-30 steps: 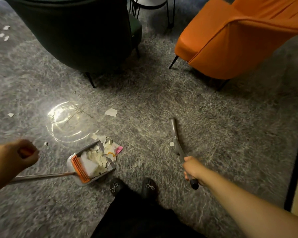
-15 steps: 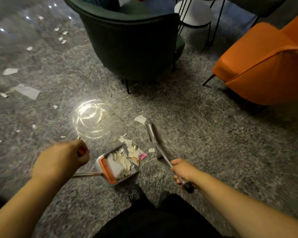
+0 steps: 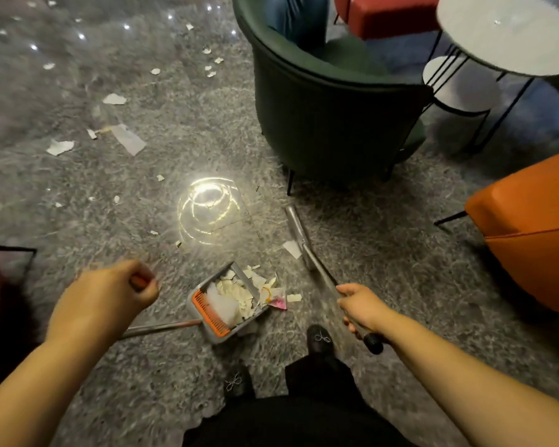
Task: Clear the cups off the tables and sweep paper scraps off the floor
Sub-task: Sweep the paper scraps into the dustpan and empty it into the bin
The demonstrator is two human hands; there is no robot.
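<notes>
Just in front of the person's shoes, the dustpan (image 3: pixel 228 306) lies on the grey floor (image 3: pixel 384 253), full of paper scraps (image 3: pixel 239 293). Left of the dustpan, the left hand (image 3: pixel 105 296) curls its fingers around the orange dustpan handle. Right of the dustpan, the right hand (image 3: pixel 360 306) grips the broom (image 3: pixel 304 240), and more loose scraps (image 3: pixel 126 138) lie well beyond the dustpan.

Both forearms are bare to the bottom edge of the view, with no sleeve, watch or ring showing on the left hand (image 3: pixel 105 296) or the right hand (image 3: pixel 362 306). The person wears black trousers (image 3: pixel 304 414), loose at the legs, and black shoes (image 3: pixel 318 338), each with a small silvery bow-shaped ornament on the toe.
</notes>
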